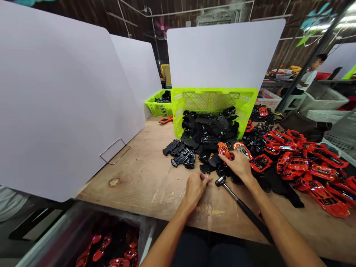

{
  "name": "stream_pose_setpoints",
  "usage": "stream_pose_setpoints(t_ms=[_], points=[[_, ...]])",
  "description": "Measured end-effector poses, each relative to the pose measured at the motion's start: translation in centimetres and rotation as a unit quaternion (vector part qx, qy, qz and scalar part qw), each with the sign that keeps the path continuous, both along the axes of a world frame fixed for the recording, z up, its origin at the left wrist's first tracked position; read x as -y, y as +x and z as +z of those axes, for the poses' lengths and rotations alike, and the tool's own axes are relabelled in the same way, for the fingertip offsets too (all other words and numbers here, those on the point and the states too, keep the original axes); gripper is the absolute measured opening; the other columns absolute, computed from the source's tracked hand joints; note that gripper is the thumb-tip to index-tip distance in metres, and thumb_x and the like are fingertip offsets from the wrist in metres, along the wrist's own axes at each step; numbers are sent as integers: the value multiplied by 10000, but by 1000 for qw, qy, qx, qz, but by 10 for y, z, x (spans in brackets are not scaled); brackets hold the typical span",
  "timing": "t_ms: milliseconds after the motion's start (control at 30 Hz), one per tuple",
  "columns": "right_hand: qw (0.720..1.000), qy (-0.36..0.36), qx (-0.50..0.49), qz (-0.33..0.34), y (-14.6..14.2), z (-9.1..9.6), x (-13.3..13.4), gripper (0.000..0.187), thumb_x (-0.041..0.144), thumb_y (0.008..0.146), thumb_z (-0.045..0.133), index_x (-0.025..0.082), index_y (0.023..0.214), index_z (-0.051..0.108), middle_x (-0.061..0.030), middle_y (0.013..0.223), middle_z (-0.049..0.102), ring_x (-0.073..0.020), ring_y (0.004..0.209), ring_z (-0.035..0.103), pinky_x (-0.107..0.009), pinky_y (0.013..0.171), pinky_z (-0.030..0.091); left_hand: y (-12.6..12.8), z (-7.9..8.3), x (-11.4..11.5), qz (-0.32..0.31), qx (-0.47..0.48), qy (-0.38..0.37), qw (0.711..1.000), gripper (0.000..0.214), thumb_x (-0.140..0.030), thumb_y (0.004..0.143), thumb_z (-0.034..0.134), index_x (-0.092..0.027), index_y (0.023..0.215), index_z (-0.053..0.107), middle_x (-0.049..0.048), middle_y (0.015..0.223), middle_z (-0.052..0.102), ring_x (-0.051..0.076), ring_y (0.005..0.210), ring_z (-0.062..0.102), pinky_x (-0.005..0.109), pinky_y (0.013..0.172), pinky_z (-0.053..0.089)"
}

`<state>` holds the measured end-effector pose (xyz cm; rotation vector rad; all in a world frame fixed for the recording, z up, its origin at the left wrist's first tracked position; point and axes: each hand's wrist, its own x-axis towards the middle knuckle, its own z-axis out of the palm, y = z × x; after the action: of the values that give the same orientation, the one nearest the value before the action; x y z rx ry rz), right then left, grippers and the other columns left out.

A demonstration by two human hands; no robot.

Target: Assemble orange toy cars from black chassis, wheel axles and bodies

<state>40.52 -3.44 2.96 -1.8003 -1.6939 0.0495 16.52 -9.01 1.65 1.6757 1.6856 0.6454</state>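
Observation:
My right hand (239, 165) grips an orange toy car body (224, 149) by its lower end, just in front of the black parts. My left hand (197, 188) is low over the wooden table, its thumb and fingertips pinched together; a thin bright bit shows at the tips, too small to name. A hammer (236, 198) with a metal head and black handle lies right of my left hand, slanting under my right forearm. Black toy car bases (183, 155) lie loose beyond my left hand. Another orange car body (260, 162) rests by my right wrist.
A yellow-green crate (178, 111) lies on its side, black parts spilling out. Orange car bodies (300, 163) are heaped at the right. White boards (69, 92) stand left and behind. A wire loop (115, 151) sits at the left edge. Below, a bin (148, 237) holds orange bodies.

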Motion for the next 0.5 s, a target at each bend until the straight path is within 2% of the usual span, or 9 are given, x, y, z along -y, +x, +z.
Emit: stream_pose_setpoints(t_ms=[100,167,233,267,333,400,500], points=[[998,41,38,-18,-22,10,10,542,608,984,572,144,1248,671,-223,1156,677,-398,1112,604,-496,931,488,-9,10,-13,40,-5,28,999,348,-529,981,578,-204,951,699,65,868,759,211,814,702,283,718,462],[995,45,56,70,-43,12,31,372,465,1037,544,210,1284,657,-180,1175,667,-354,1099,615,-454,911,501,-23,15,-25,97,-42,48,993,406,-564,1013,497,-194,1086,646,117,988,750,260,945,706,327,800,475],[978,1,72,197,-66,5,55,259,361,1022,600,291,1263,664,-119,1137,670,-301,1026,640,-403,847,523,-30,18,-36,140,-89,55,985,468,-603,947,599,-179,1144,596,171,1111,723,328,1093,682,378,873,483],[970,-22,83,227,-75,-2,65,255,332,993,653,304,1246,665,-104,1120,668,-294,1002,644,-394,817,529,-30,18,-40,152,-106,54,981,493,-594,907,660,-171,1147,582,196,1165,704,358,1150,664,402,898,487],[968,-48,92,227,-88,-19,78,241,280,941,724,287,1176,671,-98,1088,664,-297,978,644,-398,790,537,-24,17,-45,164,-111,47,979,487,-521,875,716,-153,1152,560,240,1245,665,395,1213,637,435,920,494],[970,-57,73,223,-89,-32,82,143,211,938,709,258,1067,669,-97,1072,664,-288,980,645,-396,799,544,-22,14,-41,167,-90,42,981,466,-453,866,729,-144,1159,540,245,1224,675,386,1176,662,430,893,508],[958,-78,14,276,-74,-33,79,102,145,962,630,241,953,663,-71,1046,672,-241,967,663,-359,834,552,-39,6,-18,134,-31,36,990,522,-425,773,824,-173,1128,535,159,1092,740,311,1017,724,360,819,526]])
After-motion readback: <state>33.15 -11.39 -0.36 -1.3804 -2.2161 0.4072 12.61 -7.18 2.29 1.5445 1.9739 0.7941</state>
